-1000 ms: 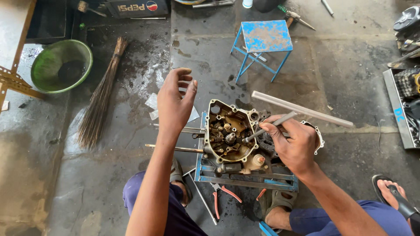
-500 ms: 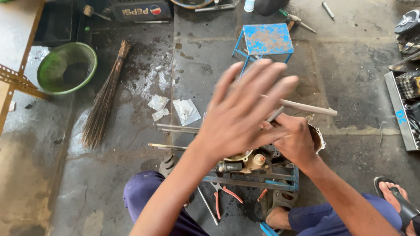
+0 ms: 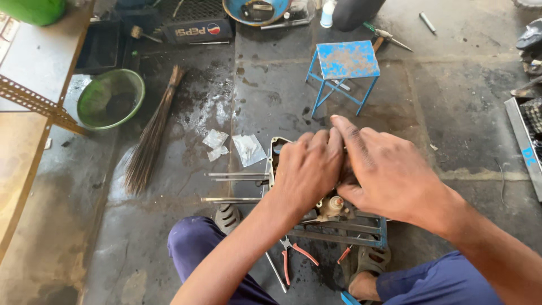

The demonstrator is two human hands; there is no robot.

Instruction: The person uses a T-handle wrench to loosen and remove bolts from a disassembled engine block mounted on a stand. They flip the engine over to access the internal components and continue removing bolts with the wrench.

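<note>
Grease-blackened metal all but vanishes as both hands close over the engine crankcase (image 3: 293,148) resting on a low blue steel frame (image 3: 361,231) on the workshop floor. A second ago the left hand (image 3: 307,169) hovered open above the casing while the right held a slim tool to it; now the left lies palm-down on the gears, fingers curled, and the right hand (image 3: 387,169) presses beside it, touching. Whether either grips a part cannot be told, and the tool is hidden. The work has shifted from probing to handling by hand. Long steel studs (image 3: 234,176) jut out leftward; red-handled pliers (image 3: 296,257) lie under the frame; a broom (image 3: 149,135), green basin (image 3: 110,99) and blue stool (image 3: 345,62) stand well apart.
</note>
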